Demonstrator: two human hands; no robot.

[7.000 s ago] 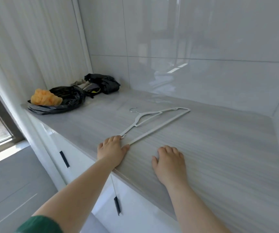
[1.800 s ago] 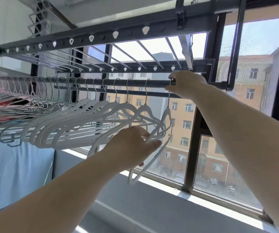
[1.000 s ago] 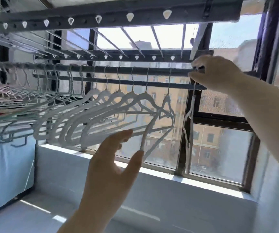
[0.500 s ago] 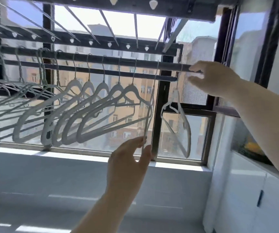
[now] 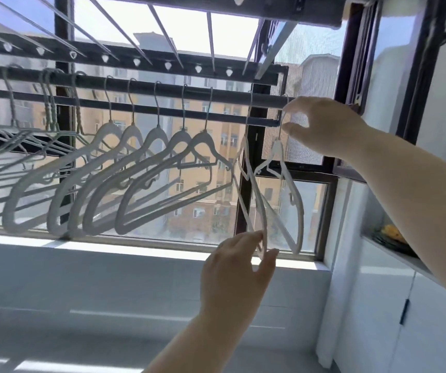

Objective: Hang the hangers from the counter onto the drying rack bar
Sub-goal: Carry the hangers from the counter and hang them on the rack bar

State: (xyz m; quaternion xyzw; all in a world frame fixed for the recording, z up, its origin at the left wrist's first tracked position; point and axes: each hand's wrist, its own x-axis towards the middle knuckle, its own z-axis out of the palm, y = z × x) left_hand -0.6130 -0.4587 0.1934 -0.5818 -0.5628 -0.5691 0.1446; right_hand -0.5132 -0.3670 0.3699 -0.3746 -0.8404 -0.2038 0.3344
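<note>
A dark drying rack bar [image 5: 162,88] runs across the window and carries several white hangers [image 5: 162,184]. The two at the right end hang turned almost edge-on. My right hand [image 5: 327,127] is up at the bar's right end, with index fingertip and thumb on the wire hook of the rightmost hanger [image 5: 294,211], whose hook sits over the bar. My left hand [image 5: 232,275] is lower, pinching the bottom corner of the second-to-last hanger [image 5: 251,184] between thumb and fingers.
Above the bar is the rack's upper frame [image 5: 162,65] with thin rods. A window frame post [image 5: 351,90] stands close to the right. The counter edge [image 5: 394,254] with a black bag and an orange item [image 5: 390,232] sits at the right, above white cabinets [image 5: 378,319].
The rightmost hanger now hangs on the bar farther right, apart from the row. My left hand has closed on the bottom of the hanger beside it. The view has swung right.
</note>
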